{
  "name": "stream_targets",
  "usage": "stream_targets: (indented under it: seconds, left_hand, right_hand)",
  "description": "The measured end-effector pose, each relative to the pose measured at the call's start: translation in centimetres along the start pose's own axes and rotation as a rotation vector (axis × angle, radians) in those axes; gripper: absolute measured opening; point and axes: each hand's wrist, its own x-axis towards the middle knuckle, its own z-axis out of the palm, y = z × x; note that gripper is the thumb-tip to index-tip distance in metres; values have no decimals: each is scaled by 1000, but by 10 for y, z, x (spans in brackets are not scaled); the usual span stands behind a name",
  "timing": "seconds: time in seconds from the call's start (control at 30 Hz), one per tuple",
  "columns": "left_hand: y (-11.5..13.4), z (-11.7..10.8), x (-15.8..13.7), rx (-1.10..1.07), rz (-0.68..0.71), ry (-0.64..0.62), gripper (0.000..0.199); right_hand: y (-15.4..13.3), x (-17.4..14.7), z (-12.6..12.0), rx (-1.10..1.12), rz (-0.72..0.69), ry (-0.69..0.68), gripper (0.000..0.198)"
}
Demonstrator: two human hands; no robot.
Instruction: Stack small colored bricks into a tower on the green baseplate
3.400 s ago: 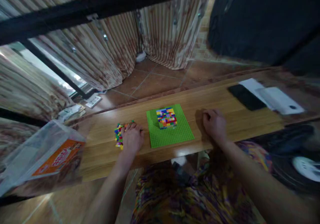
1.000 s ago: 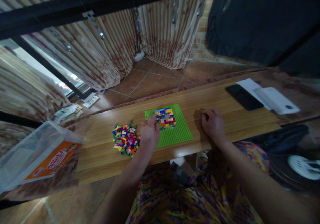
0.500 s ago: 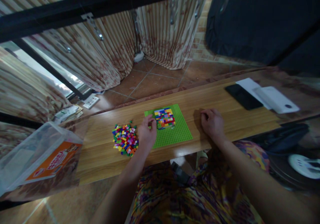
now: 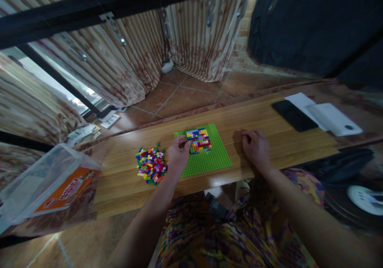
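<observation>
A green studded baseplate (image 4: 220, 156) lies on the wooden table, carrying a low, multicoloured block of toy bricks (image 4: 200, 140) near its far edge. My left hand (image 4: 178, 155) is over the plate's left side, its thumb and fingers closed in a pinch at the block's left edge. Anything between those fingertips is too small to make out. To the left of that hand is a loose heap of small toy bricks (image 4: 151, 165) in many colours. My right hand (image 4: 256, 147) rests on the table right of the plate, fingers curled in, with nothing visible in it.
A clear plastic bin (image 4: 56, 180) with an orange label stands left of the table (image 4: 116, 180). Toward the table's right end lie a black phone-like slab (image 4: 295, 115) and a white box (image 4: 335, 119). Striped curtains (image 4: 125, 64) hang beyond the table.
My left hand has shifted slightly at the block's left edge, its fingers drawn closer together. My right hand stays in place on the table. The view has moved a little.
</observation>
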Motion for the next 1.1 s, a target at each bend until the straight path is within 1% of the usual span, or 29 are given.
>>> stream_targets:
  seconds: [0.2,0.3,0.4,0.5,0.57,0.6,0.67,0.73,0.8,0.87,0.97,1.1]
  left_hand:
    - [-2,2,2,-22,-29,-14,22]
    - [-3,-6,-2,-30,-17,-2,19]
    - [-6,-28,-9,-48,10,20,22]
    - [-12,-60,-19,-4,32,32,26]
    - [-16,-81,-27,92,29,15,26]
    - [-17,-91,-31,154,51,0,23]
    - [-18,-107,-39,301,152,-28,20]
    - [-16,-116,-45,446,255,-93,18]
    - [-13,-119,-50,571,312,-161,18]
    - [-9,-117,-53,685,322,-190,18]
    - [-4,-110,-54,823,297,-183,16]
    - [-1,-99,-50,955,290,-165,13]
  right_hand:
    - [0,0,0,-5,-15,0,25]
    - [-1,1,0,-24,-14,0,26]
    - [-2,1,0,-29,-8,-3,27]
    - [-1,1,0,-21,-9,-1,26]
    - [-1,0,1,-21,-3,-1,26]
    - [0,0,1,-23,1,-4,26]
    - [0,0,2,-29,11,-10,26]
    - [1,0,2,-30,13,-13,26]
    - [1,0,2,-28,7,-7,27]
    - [1,0,2,-25,1,0,27]
    - [2,0,2,-25,3,-2,26]
    - [2,0,2,-16,4,-6,25]
